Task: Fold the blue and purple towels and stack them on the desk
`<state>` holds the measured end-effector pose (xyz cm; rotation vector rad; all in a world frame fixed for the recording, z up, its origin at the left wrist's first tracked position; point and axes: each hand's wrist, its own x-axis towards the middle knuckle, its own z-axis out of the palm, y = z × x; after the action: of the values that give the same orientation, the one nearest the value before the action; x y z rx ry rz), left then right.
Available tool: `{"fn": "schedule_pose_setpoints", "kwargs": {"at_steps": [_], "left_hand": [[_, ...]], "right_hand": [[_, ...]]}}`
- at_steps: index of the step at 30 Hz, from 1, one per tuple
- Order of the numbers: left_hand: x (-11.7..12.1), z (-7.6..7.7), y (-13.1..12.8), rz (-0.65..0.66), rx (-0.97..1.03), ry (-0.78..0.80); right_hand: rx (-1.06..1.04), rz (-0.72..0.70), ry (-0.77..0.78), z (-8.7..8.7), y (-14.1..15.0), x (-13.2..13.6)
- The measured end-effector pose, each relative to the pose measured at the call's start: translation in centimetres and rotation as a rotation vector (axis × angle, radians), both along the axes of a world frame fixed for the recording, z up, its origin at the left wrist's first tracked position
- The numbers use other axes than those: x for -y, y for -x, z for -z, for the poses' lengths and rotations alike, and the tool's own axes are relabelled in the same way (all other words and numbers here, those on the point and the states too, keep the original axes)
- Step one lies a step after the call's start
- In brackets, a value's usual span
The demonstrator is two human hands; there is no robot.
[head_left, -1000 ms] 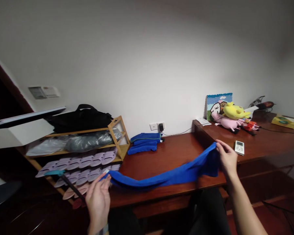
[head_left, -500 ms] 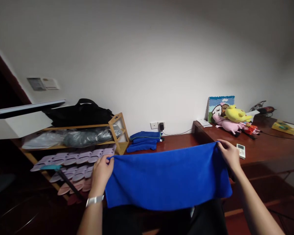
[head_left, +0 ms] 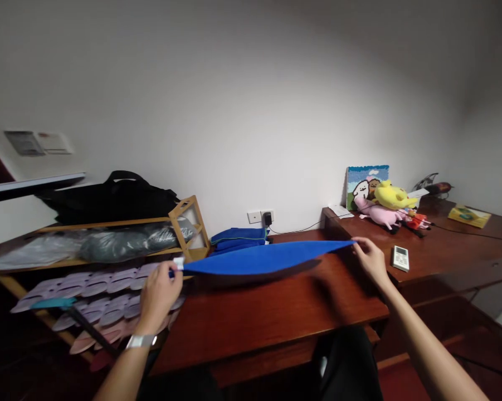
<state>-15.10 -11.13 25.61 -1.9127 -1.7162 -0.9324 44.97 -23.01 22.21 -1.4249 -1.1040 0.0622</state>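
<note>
A blue towel (head_left: 259, 258) is stretched out sideways above the wooden desk (head_left: 251, 317), its middle spread and its ends drawn to points. My left hand (head_left: 162, 287) pinches its left corner, where a small white tag shows. At the other end, my right hand (head_left: 368, 257) grips the right corner between thumb and fingers. Behind the towel, against the wall, folded blue cloths (head_left: 240, 236) lie in a stack, partly covered from view.
On the left stands a wooden rack (head_left: 190, 214) with rows of lilac slippers (head_left: 92, 284), bagged items and a black bag (head_left: 112, 199). A raised desk section at right bears plush toys (head_left: 380, 211), a white remote (head_left: 400, 258) and a picture (head_left: 361, 178). A charger (head_left: 268, 218) is plugged into the wall.
The towel went from sagging between my hands to hanging down as a wide sheet. Now it has swung up and away over the desk, both corners still held.
</note>
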Motion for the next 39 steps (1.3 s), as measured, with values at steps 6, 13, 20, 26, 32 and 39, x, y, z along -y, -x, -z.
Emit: {"fn": "schedule_pose_setpoints", "kwargs": {"at_steps": [6,13,20,26,32,39], "left_hand": [[3.1,12.5,1.5,0.277,-0.049,0.313],[4.7,20.4,4.1,0.357,0.035,0.427],[5.4,20.2,5.3,0.436,-0.037,0.517],[6.1,20.7,6.4,0.486,-0.044,0.566],[5.7,20.6,7.7,0.499,-0.101,0.505],[-1.7,18.7,4.2,0.47,-0.013,0.467]], "right_hand": [[-0.011,-0.023,0.311,14.3,-0.1,3.3],[0.144,0.055,0.368,22.8,-1.5,5.5],[0.413,-0.193,0.473,22.9,-3.3,8.3],[0.515,-0.215,0.57,22.7,-4.1,9.5],[0.729,-0.199,0.655,19.4,-3.0,7.3],[0.709,-0.232,0.643,18.2,4.7,-1.8]]}}
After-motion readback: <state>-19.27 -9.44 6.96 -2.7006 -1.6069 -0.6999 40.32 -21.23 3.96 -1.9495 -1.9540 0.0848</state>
